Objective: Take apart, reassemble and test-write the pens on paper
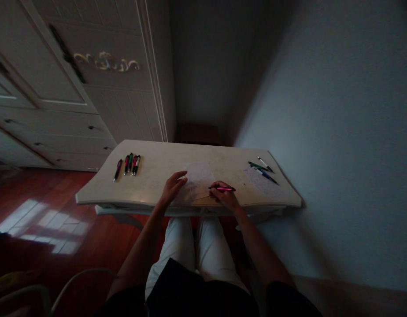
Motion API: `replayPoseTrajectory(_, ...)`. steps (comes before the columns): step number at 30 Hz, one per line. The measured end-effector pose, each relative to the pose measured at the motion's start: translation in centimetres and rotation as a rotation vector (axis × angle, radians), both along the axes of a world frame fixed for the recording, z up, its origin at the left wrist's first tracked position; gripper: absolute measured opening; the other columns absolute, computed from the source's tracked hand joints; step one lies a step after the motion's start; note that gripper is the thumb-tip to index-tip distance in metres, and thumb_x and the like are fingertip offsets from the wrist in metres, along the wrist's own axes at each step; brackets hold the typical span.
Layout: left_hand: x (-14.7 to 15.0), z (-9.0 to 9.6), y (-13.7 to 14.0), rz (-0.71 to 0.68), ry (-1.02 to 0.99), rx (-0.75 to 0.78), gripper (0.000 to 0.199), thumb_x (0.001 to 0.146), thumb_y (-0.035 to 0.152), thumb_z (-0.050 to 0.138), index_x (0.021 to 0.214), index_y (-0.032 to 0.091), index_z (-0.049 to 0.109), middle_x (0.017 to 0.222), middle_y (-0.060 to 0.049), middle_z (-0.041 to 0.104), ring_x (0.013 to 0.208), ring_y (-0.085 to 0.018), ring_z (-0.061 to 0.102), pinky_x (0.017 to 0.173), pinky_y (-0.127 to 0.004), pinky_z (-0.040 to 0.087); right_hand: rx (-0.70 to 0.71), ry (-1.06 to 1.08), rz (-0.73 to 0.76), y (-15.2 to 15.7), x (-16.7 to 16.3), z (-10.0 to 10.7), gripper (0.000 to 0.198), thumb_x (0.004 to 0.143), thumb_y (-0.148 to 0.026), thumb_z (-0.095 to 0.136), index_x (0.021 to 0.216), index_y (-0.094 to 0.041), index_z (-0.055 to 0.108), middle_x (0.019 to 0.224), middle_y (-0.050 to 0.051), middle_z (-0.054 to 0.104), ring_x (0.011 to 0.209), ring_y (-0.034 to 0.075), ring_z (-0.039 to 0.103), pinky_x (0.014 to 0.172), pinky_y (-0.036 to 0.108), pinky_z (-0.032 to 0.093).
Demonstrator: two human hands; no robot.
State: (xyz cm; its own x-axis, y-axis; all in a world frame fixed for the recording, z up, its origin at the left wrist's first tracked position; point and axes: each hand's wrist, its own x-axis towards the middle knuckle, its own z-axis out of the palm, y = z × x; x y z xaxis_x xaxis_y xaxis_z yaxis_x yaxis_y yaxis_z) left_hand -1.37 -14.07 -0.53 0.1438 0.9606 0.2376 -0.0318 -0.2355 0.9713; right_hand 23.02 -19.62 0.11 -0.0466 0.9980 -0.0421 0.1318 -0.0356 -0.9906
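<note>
Between my hands a sheet of paper [200,174] lies on the white table [157,154], near its front edge. My right hand [225,197] is closed around a pink pen [225,189], whose tip points left over the paper's lower right part. Whether the tip touches the paper I cannot tell. At the paper's left edge my left hand [172,187] rests with its fingers apart and nothing held in it. Faint marks show on the sheet, too dim to read.
Several pens [130,164] lie side by side at the table's left. On the right, a second sheet [263,184] lies beside a blue pen [264,174], a green pen [258,166] and a white pen [265,164]. A wall [349,154] borders the right side; a cabinet [124,105] stands behind left.
</note>
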Motion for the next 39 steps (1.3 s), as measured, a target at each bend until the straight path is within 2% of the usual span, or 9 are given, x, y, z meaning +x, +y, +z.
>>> replayPoseTrajectory(2,-0.6,-0.8,-0.3,0.068,0.288,0.156,0.035,0.081,0.041,0.064,0.109,0.02,0.068,0.12,-0.012,0.066,0.117,-0.028,0.058,0.104,-0.047,0.044,0.007,-0.006,-0.013,0.1,0.1,-0.3,0.031,0.073,-0.045,0.067,0.094,-0.022,0.063,0.077,0.002,0.071,0.064,0.016,0.068,0.046,0.02,0.047)
replayPoseTrajectory(4,-0.7,-1.4,-0.4,0.1,0.489,0.255,0.032,0.085,0.036,0.058,0.112,0.019,0.067,0.124,-0.013,0.064,0.121,-0.027,0.056,0.106,-0.046,0.042,0.04,-0.025,-0.019,0.3,0.0,-0.7,0.032,0.073,-0.045,0.069,0.094,-0.021,0.065,0.076,0.002,0.07,0.062,0.015,0.067,0.048,0.022,0.048)
replayPoseTrajectory(8,0.5,-1.5,-0.8,0.092,0.803,0.325,0.033,0.09,0.032,0.053,0.119,0.019,0.064,0.132,-0.014,0.06,0.129,-0.028,0.05,0.107,-0.046,0.041,0.147,-0.11,-0.066,0.8,-0.4,-1.2,0.028,0.074,-0.046,0.067,0.084,-0.02,0.067,0.063,0.001,0.066,0.053,0.014,0.06,0.048,0.023,0.047)
replayPoseTrajectory(12,1.4,-1.0,-1.3,0.081,1.016,0.385,0.03,0.091,0.035,0.054,0.116,0.021,0.066,0.132,-0.013,0.06,0.131,-0.029,0.048,0.108,-0.049,0.037,0.149,-0.178,-0.023,1.2,-0.7,-1.5,0.026,0.076,-0.045,0.063,0.078,-0.019,0.064,0.059,0.0,0.064,0.049,0.013,0.059,0.047,0.023,0.046)
replayPoseTrajectory(17,1.3,-1.1,-1.5,0.081,0.967,0.354,0.028,0.09,0.036,0.056,0.113,0.024,0.068,0.131,-0.013,0.06,0.128,-0.03,0.051,0.109,-0.049,0.034,0.159,-0.257,0.077,1.7,-0.9,-1.5,0.023,0.077,-0.042,0.061,0.081,-0.019,0.065,0.06,0.0,0.066,0.053,0.015,0.061,0.052,0.024,0.049)
replayPoseTrajectory(26,1.2,-1.8,-1.3,0.053,0.735,0.277,0.027,0.087,0.039,0.059,0.11,0.028,0.069,0.133,-0.01,0.061,0.133,-0.031,0.046,0.115,-0.05,0.024,0.13,-0.243,0.007,1.4,-1.1,-1.7,0.021,0.077,-0.04,0.058,0.079,-0.02,0.063,0.062,0.001,0.065,0.053,0.015,0.061,0.051,0.024,0.048)
replayPoseTrajectory(31,1.3,-1.9,-1.3,0.049,0.721,0.253,0.025,0.087,0.037,0.06,0.108,0.028,0.07,0.134,-0.01,0.06,0.134,-0.032,0.044,0.115,-0.051,0.023,0.201,-0.329,0.058,1.3,-1.0,-1.7,0.022,0.078,-0.041,0.057,0.079,-0.021,0.066,0.068,0.002,0.067,0.062,0.017,0.063,0.056,0.025,0.048)
replayPoseTrajectory(39,1.2,-1.9,-1.3,0.044,0.712,0.257,0.026,0.086,0.036,0.061,0.109,0.027,0.07,0.135,-0.01,0.06,0.135,-0.031,0.044,0.115,-0.051,0.023,0.238,-0.379,0.043,1.3,-1.0,-1.5,0.022,0.077,-0.04,0.057,0.079,-0.021,0.069,0.076,0.003,0.07,0.074,0.02,0.065,0.069,0.029,0.051)
